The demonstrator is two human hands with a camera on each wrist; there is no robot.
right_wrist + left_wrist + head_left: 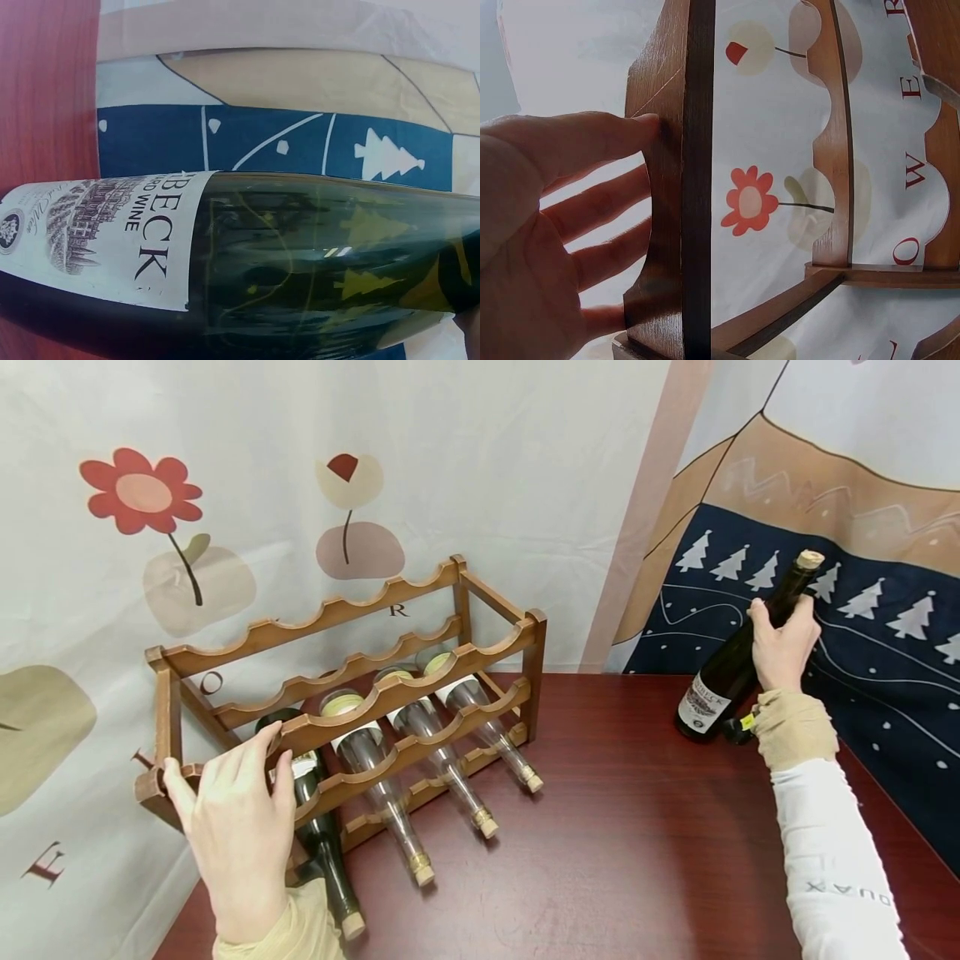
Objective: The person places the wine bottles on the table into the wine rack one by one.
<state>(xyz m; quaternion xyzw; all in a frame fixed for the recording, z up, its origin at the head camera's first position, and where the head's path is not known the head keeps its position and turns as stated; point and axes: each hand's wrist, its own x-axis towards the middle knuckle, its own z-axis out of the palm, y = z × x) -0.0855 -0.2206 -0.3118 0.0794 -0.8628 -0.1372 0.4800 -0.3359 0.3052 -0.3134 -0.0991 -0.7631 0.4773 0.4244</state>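
My right hand grips a dark green wine bottle around its upper part, below the corked neck. The bottle leans, cork up to the right, with its white label low on the body. Whether its base touches the table cannot be told. My left hand holds the front upper rail of a wooden wine rack, thumb on one side and fingers on the other. Inside the rack lie a dark green bottle beneath the left hand and three clear bottles, their corked necks pointing toward me.
The reddish-brown table extends between the rack and the held bottle. Behind the rack hangs a pale cloth with flowers; a dark blue tree-patterned cloth stands behind the right hand. A small black item shows beside the right wrist.
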